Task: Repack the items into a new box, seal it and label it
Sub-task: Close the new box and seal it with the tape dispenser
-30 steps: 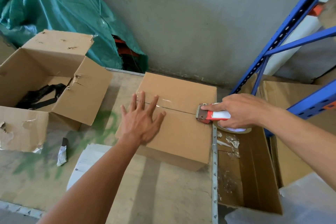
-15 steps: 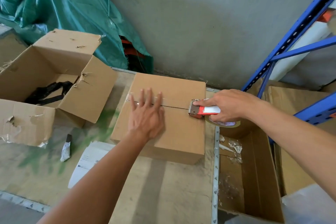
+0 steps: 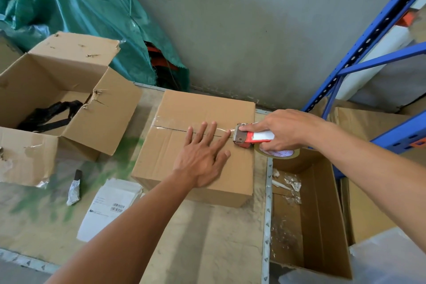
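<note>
A closed brown cardboard box (image 3: pixel 207 108) sits on the table with clear tape along its top seam. My left hand (image 3: pixel 202 152) presses flat on the lid, fingers spread across the seam. My right hand (image 3: pixel 283 129) grips a red and white tape dispenser (image 3: pixel 251 138) at the box's right edge, its roll of brown tape (image 3: pixel 279 154) hanging just past the edge. A white shipping label sheet (image 3: pixel 108 210) lies on the table in front of the box.
An open, torn cardboard box (image 3: pixel 76 90) with a black strap inside stands at the left. A small wrapped knife (image 3: pixel 75 188) lies near it. An open box (image 3: pixel 322 214) with tape scraps sits below the table's right edge. Blue shelving (image 3: pixel 359 53) rises at the right; a green tarp (image 3: pixel 80 7) lies behind.
My left hand has slid to the right along the taped seam toward the dispenser. The dispenser stays at the box's right edge in my right hand.
</note>
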Demonstrator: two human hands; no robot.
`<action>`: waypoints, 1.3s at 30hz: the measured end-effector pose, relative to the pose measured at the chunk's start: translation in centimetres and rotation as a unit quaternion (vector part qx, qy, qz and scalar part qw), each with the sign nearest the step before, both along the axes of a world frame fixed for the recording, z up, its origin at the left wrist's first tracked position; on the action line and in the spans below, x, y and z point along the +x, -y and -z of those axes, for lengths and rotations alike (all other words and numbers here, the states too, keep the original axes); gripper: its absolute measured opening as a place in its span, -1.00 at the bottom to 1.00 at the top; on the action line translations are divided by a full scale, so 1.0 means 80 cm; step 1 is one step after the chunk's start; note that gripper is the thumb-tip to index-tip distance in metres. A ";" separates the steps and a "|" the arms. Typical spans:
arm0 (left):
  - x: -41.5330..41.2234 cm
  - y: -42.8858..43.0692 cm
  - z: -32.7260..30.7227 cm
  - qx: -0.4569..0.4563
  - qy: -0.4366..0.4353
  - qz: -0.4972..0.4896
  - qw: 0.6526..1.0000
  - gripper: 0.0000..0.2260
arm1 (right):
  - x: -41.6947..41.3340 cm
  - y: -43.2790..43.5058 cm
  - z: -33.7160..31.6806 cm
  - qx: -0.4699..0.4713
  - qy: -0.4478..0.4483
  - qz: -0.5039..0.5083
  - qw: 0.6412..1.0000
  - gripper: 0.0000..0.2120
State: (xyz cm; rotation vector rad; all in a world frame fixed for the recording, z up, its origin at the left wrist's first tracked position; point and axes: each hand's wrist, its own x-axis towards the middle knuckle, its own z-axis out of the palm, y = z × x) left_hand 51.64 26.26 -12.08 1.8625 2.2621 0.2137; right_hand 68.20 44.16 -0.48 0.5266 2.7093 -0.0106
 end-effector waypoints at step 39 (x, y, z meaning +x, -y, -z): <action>0.058 -0.024 0.006 0.014 0.019 0.029 0.999 -0.45 | 0.056 -0.005 -0.017 -0.002 0.029 0.049 0.998 -0.35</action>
